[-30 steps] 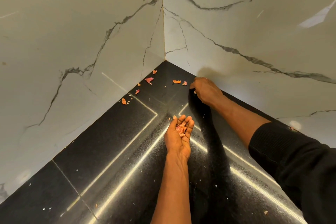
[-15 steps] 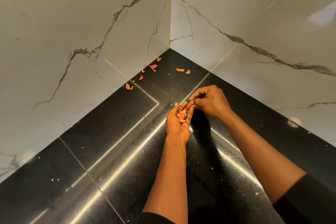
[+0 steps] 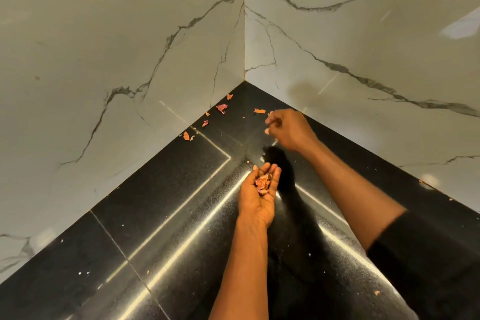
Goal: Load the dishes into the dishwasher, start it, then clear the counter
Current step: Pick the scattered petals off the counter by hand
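Observation:
Pink-orange onion-skin scraps lie on the black counter [image 3: 155, 202] near its back corner: a large scrap [image 3: 221, 108], one by the left wall [image 3: 186, 135] and one [image 3: 259, 111] just left of my right hand. My left hand [image 3: 255, 205] is palm up and cupped over the counter's middle, carrying a small heap of scraps [image 3: 262, 181]. My right hand [image 3: 291, 130] hovers palm down near the corner, with its bent fingertips beside a tiny scrap [image 3: 270, 113]. I see nothing between its fingers.
Two white marble walls, the left wall [image 3: 117, 47] and the right wall [image 3: 363, 34], meet at the corner and close off the counter's back. Small white specks [image 3: 83, 273] and an orange crumb [image 3: 377, 293] dot the near part of the counter.
My right hand came back from the corner to my left palm, then went out to the corner scraps again. The left hand stayed cupped with its heap.

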